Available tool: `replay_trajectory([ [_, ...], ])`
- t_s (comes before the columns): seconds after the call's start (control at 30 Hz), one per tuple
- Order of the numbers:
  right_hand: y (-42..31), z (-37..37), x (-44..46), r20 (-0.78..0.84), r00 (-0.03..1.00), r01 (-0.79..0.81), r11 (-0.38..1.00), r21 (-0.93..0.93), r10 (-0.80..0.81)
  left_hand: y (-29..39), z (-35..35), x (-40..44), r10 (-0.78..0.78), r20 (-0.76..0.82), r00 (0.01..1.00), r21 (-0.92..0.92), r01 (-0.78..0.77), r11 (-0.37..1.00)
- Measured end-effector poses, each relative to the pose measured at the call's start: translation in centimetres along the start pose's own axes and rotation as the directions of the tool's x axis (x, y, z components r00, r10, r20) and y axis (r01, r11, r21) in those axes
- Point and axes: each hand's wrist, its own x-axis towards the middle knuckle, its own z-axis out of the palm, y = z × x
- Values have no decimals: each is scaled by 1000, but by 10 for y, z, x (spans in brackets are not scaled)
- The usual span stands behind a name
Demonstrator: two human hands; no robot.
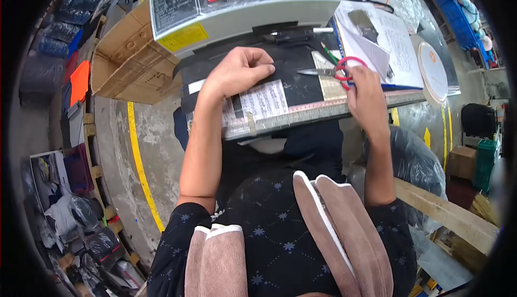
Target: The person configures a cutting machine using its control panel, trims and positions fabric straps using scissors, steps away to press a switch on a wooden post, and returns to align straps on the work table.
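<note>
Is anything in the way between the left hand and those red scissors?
Nothing visible stands there: just a stretch of black surface lies between the left hand and the tip of the red-handled scissors, held in the right hand.

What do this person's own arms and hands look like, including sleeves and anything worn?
The left hand and right hand look bare, with no gloves, watch or ring to be made out. The forearms are uncovered. The left sleeve and right sleeve are short, ending near the elbows, in dark fabric patterned with small blue star-like shapes.
</note>
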Motion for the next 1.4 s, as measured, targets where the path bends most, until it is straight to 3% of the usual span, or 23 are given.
replay_trajectory([
  [0.1, 13, 4, 9, 19, 1000, -1, 1000, -28, 1, -7, 2, -1, 7, 12, 1000, -4, -7, 1000],
  [0.2, 22, -5, 23, 158, 987, 6, 997, -77, 6, -12, 4, -2, -3, 26, 1000, -23, 3, 1000],
  [0.3, 26, -14, 30, 145, 989, 39, 998, -55, -31, -11, 3, 1, -19, 55, 998, -61, 23, 998],
  [0.4, 9, -28, 22, 179, 982, -58, 998, 28, 52, -3, 3, -3, -29, 35, 999, -114, 33, 993],
  [0.47, -17, -40, 7, 213, 967, -193, 944, 269, 137, -5, 5, -4, -13, 3, 1000, -174, 13, 985],
  [0.5, -32, -44, -2, 240, 954, -260, 887, 381, 177, -4, 5, -5, -22, 1, 1000, -179, 21, 984],
  [0.53, -45, -37, -14, 372, 902, -420, 638, 645, 219, -2, 5, -6, -30, 0, 1000, -184, 30, 982],
  [0.57, -59, -28, -25, 502, 840, -542, 289, 789, 204, 1, 5, -6, -37, 1, 999, -188, 37, 981],
  [0.6, -77, -28, -32, 594, 771, -635, 191, 749, 232, 3, 5, -6, -27, 1, 1000, -193, 27, 981],
  [0.7, -86, 9, -62, 706, 706, -707, 11, 707, 55, 2, 5, -11, -21, 8, 1000, -215, 22, 976],
  [0.77, -96, 7, -66, 680, 729, -662, 173, 729, -73, -3, 6, -14, -39, 9, 999, -231, 40, 972],
  [0.8, -93, 8, -69, 753, 639, -721, 218, 658, -158, -4, 6, -17, -32, -1, 999, -210, 31, 977],
  [0.9, -90, 18, -81, 793, 541, -755, 253, 605, -280, -8, 7, -28, 22, -24, 999, -251, -27, 968],
  [1.0, -82, 21, -80, 791, 522, -757, 255, 602, -319, -6, 1, -44, 33, -40, 999, -228, -41, 973],
  [1.13, -89, 21, -87, 801, 558, -775, 211, 596, -216, 4, -9, -74, 25, -44, 999, -270, -36, 962],
  [1.27, -101, 5, -77, 661, 750, -650, 214, 729, 27, 22, -23, -110, 106, -118, 987, -248, -133, 959],
  [1.3, -100, 4, -70, 568, 820, -563, 276, 779, 73, 35, -24, -123, 109, -183, 977, -228, -150, 962],
  [1.37, -94, -2, -43, 528, 837, -546, 267, 794, 141, 68, -30, -158, 114, -206, 972, -237, -163, 958],
  [1.4, -86, -3, -26, 462, 879, -464, 442, 768, 119, 82, -19, -165, 215, -229, 949, -269, -274, 923],
])
